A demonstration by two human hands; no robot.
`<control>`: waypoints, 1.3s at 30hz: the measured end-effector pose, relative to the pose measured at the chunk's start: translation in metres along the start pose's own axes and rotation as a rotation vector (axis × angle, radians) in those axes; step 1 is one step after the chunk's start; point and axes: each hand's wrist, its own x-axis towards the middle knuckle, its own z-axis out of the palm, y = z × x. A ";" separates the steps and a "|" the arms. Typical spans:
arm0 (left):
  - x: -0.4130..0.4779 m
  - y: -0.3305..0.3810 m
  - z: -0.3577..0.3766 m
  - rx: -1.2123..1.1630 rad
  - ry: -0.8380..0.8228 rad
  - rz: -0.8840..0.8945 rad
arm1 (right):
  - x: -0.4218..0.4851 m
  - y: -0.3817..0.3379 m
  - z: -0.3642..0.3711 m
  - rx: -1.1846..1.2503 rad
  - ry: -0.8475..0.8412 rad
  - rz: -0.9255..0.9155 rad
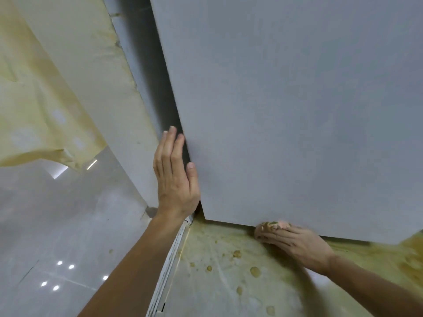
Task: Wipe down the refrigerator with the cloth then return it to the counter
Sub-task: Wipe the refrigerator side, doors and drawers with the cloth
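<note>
The grey refrigerator door (286, 106) fills the upper right of the head view. My left hand (175, 175) lies flat against its left edge, fingers straight and pointing up, thumb on the door face. At the door's bottom edge my right hand (295, 242) holds a small pinkish cloth (273, 225) with green marks, pressed against the lower rim. Most of the cloth is hidden under my fingers. The right hand is blurred.
A cream wall panel (91, 76) stands to the left of the refrigerator, with a dark gap between them. The floor (229, 282) under the door is stained yellow-green with brown spots. Glossy grey tiles (57, 225) lie at lower left.
</note>
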 end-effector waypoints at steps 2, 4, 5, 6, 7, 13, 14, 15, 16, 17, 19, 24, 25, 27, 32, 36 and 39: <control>-0.002 0.009 0.006 -0.013 0.025 -0.036 | 0.004 0.013 -0.028 0.030 0.148 -0.009; -0.001 0.017 0.011 -0.017 0.059 -0.046 | 0.015 0.030 -0.071 0.102 0.334 0.060; -0.001 0.021 0.013 -0.018 0.068 -0.029 | 0.022 0.039 -0.091 0.132 0.454 0.100; -0.002 0.026 0.015 -0.019 0.067 -0.002 | 0.030 0.048 -0.113 0.140 0.576 0.157; -0.003 0.031 0.017 -0.018 0.057 0.026 | 0.038 0.056 -0.132 0.129 0.695 0.235; -0.013 0.052 0.031 0.031 -0.032 0.110 | 0.066 0.058 -0.149 0.138 0.973 0.443; -0.014 0.055 0.034 0.034 -0.039 0.117 | 0.062 0.053 -0.136 0.122 0.914 0.383; -0.014 0.057 0.036 0.036 -0.038 0.119 | 0.054 0.047 -0.119 0.119 0.818 0.302; -0.014 0.060 0.039 0.038 -0.030 0.114 | 0.043 0.041 -0.101 0.124 0.694 0.215; -0.013 0.062 0.041 0.040 -0.020 0.107 | 0.027 0.036 -0.081 0.118 0.553 0.141; -0.013 0.064 0.043 0.043 -0.002 0.096 | -0.013 0.033 -0.045 0.073 0.284 0.050; -0.017 0.074 0.048 0.054 -0.010 0.136 | -0.096 0.061 -0.032 -0.027 0.096 0.086; -0.020 0.079 0.050 0.052 -0.016 0.147 | -0.099 0.069 -0.041 -0.021 0.179 0.143; -0.023 0.089 0.055 0.044 -0.028 0.172 | -0.092 0.086 -0.070 0.014 0.372 0.230; -0.021 0.118 0.066 0.046 -0.058 0.215 | -0.038 0.125 -0.159 0.178 0.922 0.578; -0.019 0.130 0.073 0.083 -0.112 0.213 | -0.009 0.108 -0.159 0.225 1.025 0.682; -0.019 0.130 0.075 0.097 -0.114 0.226 | -0.027 0.084 -0.101 0.036 0.741 0.389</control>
